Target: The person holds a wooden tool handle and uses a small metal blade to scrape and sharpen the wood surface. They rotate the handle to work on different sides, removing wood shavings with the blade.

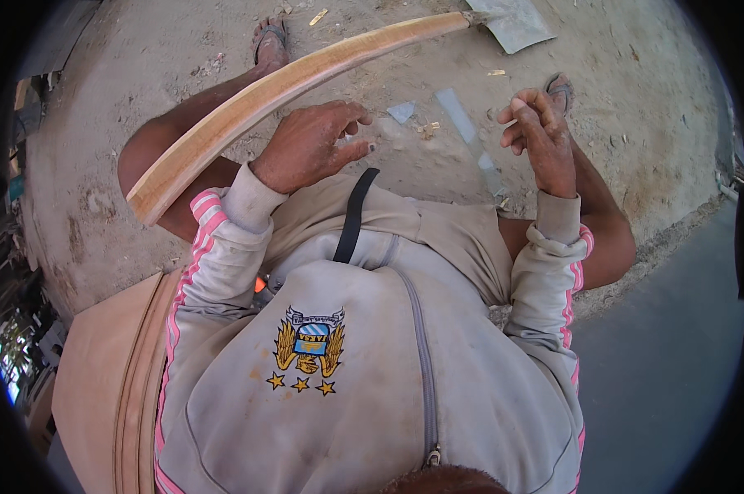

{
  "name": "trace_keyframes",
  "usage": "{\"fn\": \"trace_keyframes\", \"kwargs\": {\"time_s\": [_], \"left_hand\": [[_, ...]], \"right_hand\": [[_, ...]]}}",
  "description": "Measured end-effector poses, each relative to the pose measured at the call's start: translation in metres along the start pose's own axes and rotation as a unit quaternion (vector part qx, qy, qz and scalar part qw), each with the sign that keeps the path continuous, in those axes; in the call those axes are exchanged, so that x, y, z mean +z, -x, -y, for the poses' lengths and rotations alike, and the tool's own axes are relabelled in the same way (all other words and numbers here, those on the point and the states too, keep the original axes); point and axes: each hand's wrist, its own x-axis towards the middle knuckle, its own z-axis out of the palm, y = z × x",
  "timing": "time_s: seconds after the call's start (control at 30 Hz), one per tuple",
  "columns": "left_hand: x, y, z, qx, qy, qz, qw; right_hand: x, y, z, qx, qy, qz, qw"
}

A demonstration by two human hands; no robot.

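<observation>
stretching past the left hand (pixel 310 146) is a pale wooden strip (pixel 294 80).

The long curved wooden strip (pixel 306 74) looks honey-tan to me; the grey jacket (pixel 380 354) has pink-and-white striped sleeves (pixel 211 235), a gold-and-blue crest (pixel 310 339); the shorts (pixel 458 239) are beige.

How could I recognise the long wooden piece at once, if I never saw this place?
Find the person's left leg, bent at the picture's left. Across it runs the long wooden piece, passing beyond the left hand toward a grey sheet. It is narrow, unlike the broad brown panel at lower left.
</observation>
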Motion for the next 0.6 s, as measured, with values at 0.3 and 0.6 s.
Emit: {"fn": "trace_keyframes", "kwargs": {"time_s": [0.3,0.6], "left_hand": [[0.004,-0.016,-0.008,-0.051,0.021,0.023,0.998],[0.014,-0.028,0.007,-0.066,0.031,0.002,0.997]], "right_hand": [[-0.015,-0.067,-0.143,0.231,-0.13,-0.034,0.964],[-0.018,-0.097,-0.218,0.325,-0.121,0.01,0.938]]}}
